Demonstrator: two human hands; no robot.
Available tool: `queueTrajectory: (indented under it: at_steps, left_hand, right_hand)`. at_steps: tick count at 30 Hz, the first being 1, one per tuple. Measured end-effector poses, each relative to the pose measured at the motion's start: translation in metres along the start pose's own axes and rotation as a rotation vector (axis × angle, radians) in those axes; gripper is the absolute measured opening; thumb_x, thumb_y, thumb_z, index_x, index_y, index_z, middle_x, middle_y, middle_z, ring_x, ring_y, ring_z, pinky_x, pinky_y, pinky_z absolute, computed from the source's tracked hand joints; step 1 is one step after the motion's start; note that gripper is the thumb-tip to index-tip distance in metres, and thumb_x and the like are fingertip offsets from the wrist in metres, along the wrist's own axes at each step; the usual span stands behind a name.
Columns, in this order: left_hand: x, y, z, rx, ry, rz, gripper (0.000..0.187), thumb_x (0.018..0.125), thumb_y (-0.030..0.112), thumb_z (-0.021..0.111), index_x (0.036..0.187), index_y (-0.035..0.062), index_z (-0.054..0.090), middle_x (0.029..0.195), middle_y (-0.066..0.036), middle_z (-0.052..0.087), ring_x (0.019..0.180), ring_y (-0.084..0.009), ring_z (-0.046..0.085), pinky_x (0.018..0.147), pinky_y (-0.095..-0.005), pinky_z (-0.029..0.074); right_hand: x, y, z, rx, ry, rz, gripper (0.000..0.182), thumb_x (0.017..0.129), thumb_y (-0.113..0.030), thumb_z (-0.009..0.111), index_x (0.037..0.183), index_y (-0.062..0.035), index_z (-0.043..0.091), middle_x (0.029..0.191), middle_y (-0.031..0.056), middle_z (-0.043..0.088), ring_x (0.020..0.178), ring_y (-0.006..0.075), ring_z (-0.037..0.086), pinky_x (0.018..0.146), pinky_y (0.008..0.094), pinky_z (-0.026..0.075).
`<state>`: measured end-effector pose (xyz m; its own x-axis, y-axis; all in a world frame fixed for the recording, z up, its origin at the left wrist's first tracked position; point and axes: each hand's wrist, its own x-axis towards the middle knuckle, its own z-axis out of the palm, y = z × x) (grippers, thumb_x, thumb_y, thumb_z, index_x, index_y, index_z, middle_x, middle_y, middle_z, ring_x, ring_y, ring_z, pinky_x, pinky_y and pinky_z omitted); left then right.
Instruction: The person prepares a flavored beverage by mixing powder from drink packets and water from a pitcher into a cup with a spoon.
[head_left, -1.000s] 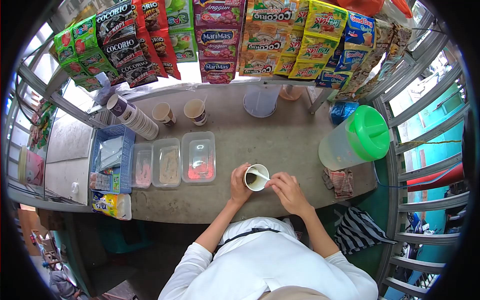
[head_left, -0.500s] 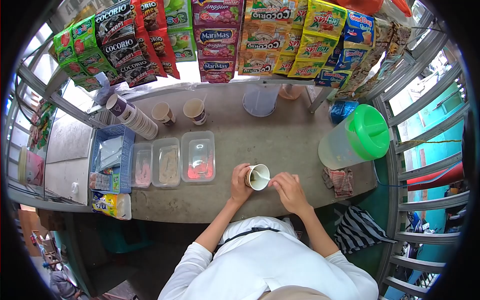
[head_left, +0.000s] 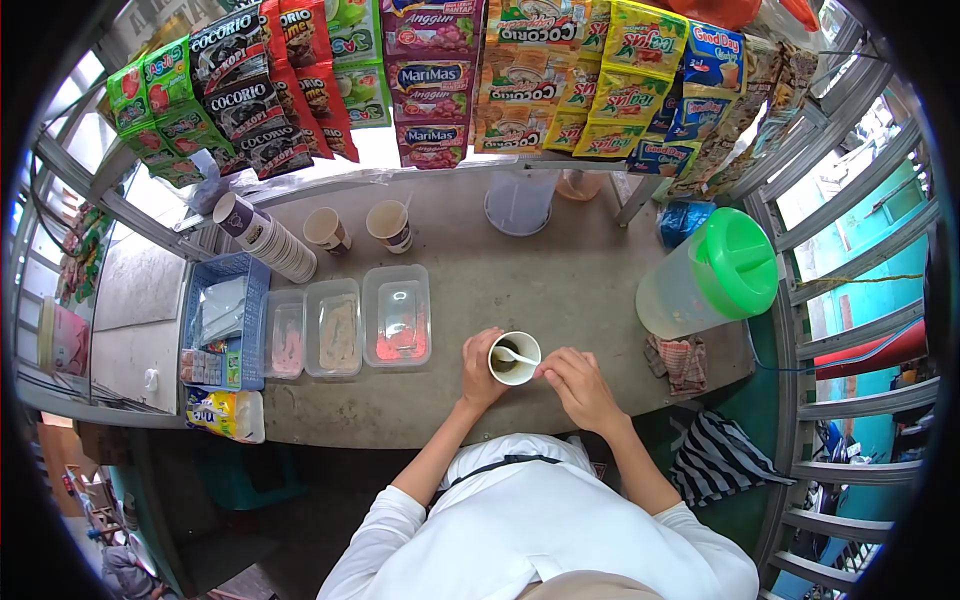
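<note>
Near the table's front edge, my left hand (head_left: 481,368) is wrapped round the left side of a paper cup (head_left: 515,376). The cup's mouth faces up toward me, with something dark at the bottom. A white spoon (head_left: 513,353) stands in the cup, its bowl against the inside and its handle over the right rim. My right hand (head_left: 577,385) is closed on the end of that handle, just right of the cup.
Three clear containers (head_left: 397,315) and a blue basket (head_left: 215,320) are on the left. Stacked cups (head_left: 265,237) and two single cups (head_left: 389,225) stand behind. A green-lidded jug (head_left: 705,280) and a cloth (head_left: 680,362) lie right; sachets (head_left: 433,90) hang above.
The cup is turned more upright, and the spoon has shifted inside it, showing more of its white length. Both hands have barely moved.
</note>
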<state>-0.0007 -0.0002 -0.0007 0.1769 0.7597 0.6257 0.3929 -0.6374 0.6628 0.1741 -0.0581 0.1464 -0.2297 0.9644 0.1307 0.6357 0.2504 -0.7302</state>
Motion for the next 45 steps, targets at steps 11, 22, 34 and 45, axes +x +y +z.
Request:
queueTrajectory:
  at_steps: [11, 22, 34, 45]
  left_hand:
    - [-0.012, -0.001, -0.001, -0.192, -0.073, -0.249, 0.081, 0.053, 0.02, 0.092, 0.121, 0.0026, 0.051, 0.114, -0.013, 0.062, 0.099, -0.0247, 0.065, 0.084, -0.0346, 0.053]
    - [-0.013, 0.001, 0.001, -0.181, -0.11, -0.209, 0.09, 0.053, 0.019, 0.091, 0.128, 0.0051, 0.043, 0.116, -0.013, 0.062, 0.101, -0.0279, 0.065, 0.086, -0.0366, 0.054]
    - [-0.005, 0.009, -0.002, -0.214, -0.212, -0.335, 0.095, 0.054, 0.022, 0.092, 0.131, 0.0054, 0.039, 0.112, -0.012, 0.064, 0.101, -0.0263, 0.065, 0.087, -0.0364, 0.053]
    - [-0.002, 0.054, 0.031, -0.243, -0.124, -0.515, 0.08, 0.058, 0.02, 0.091, 0.124, 0.0024, 0.048, 0.113, -0.011, 0.063, 0.102, -0.0227, 0.064, 0.089, -0.0344, 0.051]
  right_hand:
    - [0.0, -0.014, -0.016, -0.021, 0.043, -0.024, 0.017, 0.095, -0.018, 0.049, 0.098, -0.0092, 0.062, 0.095, 0.0053, 0.057, 0.092, 0.0212, 0.056, 0.08, 0.0349, 0.035]
    - [-0.012, -0.002, 0.003, 0.009, 0.055, 0.066, 0.02, 0.095, -0.021, 0.05, 0.109, -0.01, 0.06, 0.099, 0.005, 0.06, 0.092, 0.0213, 0.056, 0.079, 0.0354, 0.037]
    - [-0.058, 0.073, -0.013, 0.59, 1.19, 0.454, 0.051, 0.095, -0.028, 0.05, 0.141, -0.0095, 0.035, 0.132, 0.0089, 0.044, 0.124, 0.0228, 0.043, 0.103, 0.0388, 0.032]
    - [-0.054, 0.187, -0.183, 0.96, 1.173, 0.259, 0.06, 0.098, -0.053, 0.038, 0.137, -0.0077, 0.042, 0.134, 0.0076, 0.048, 0.123, 0.0206, 0.046, 0.104, 0.0355, 0.035]
